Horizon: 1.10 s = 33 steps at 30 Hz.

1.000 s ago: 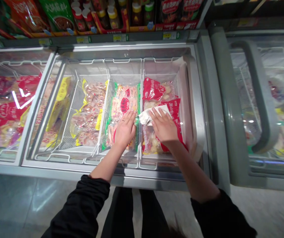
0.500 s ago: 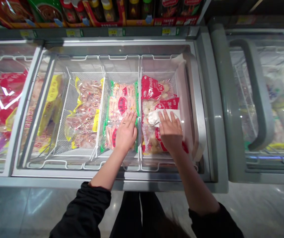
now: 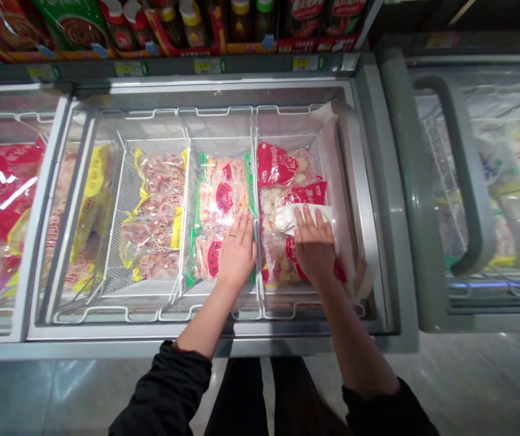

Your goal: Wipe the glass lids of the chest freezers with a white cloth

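Observation:
Both my hands are inside an open chest freezer [image 3: 380, 200]. My left hand [image 3: 238, 251] lies flat, fingers stretched out, on a green-edged frozen food bag [image 3: 221, 197] in the middle wire basket, beside the divider. My right hand [image 3: 314, 245] presses a white cloth [image 3: 291, 217] down onto the red-labelled bags [image 3: 278, 166] in the right basket, fingers spread over the cloth. Yellow-edged bags [image 3: 155, 212] fill the basket further left.
The freezer's glass lid [image 3: 23, 200] is slid to the left over more red bags. A second freezer with a grey handle [image 3: 462, 175] stands to the right. A shelf of sauce bottles and packets [image 3: 182, 21] runs along the back. Grey floor tiles lie below.
My right hand with the cloth has moved from the baskets' divider rightward onto the red bags. My left hand slid slightly right and nearer to me, staying flat on the green bag.

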Available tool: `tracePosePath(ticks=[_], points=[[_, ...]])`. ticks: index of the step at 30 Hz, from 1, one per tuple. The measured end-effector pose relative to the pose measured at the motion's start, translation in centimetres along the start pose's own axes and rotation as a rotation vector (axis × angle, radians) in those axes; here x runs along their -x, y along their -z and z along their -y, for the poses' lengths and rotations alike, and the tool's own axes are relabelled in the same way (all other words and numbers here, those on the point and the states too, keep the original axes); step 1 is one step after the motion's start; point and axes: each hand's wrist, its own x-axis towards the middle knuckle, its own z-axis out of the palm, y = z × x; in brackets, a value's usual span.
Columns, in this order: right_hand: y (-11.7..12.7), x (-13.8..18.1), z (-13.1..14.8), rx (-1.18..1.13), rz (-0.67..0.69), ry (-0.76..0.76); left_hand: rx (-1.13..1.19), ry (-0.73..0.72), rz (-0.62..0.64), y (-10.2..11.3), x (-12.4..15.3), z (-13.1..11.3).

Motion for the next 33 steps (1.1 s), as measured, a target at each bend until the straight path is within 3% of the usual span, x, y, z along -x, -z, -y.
tracePosePath(ticks=[4, 7, 12, 16, 19, 23, 28, 33], points=[[0.2, -3.6, -0.5, -0.025, 0.102, 0.072, -0.032, 0.002, 0.004, 0.2, 0.0, 0.1], [0.7, -5.5, -2.3, -0.034, 0.087, 0.027, -0.044, -0.013, -0.011, 0.3, 0.0, 0.1], [0.3, -2.7, -2.4, -0.020, 0.055, -0.062, -0.048, -0.003, -0.041, 0.1, -0.1, 0.0], [0.5, -0.9, -1.2, -0.047, 0.092, 0.019, -0.053, -0.033, -0.077, 0.4, 0.2, 0.5], [2.2, -1.5, -2.1, -0.081, 0.157, 0.117, -0.050, -0.092, -0.117, 1.2, 0.5, 0.2], [5.6, -2.8, -5.3, -0.100, 0.075, 0.202, -0.026, -0.196, -0.115, 1.5, -0.9, -3.7], [6.7, -4.8, -9.0, -0.056, -0.011, 0.146, -0.065, -0.282, 0.084, -0.9, -5.8, -10.4], [5.5, -5.6, -10.2, -0.096, -0.027, 0.137, -0.140, -0.283, 0.202, -3.3, -6.7, -11.7]])
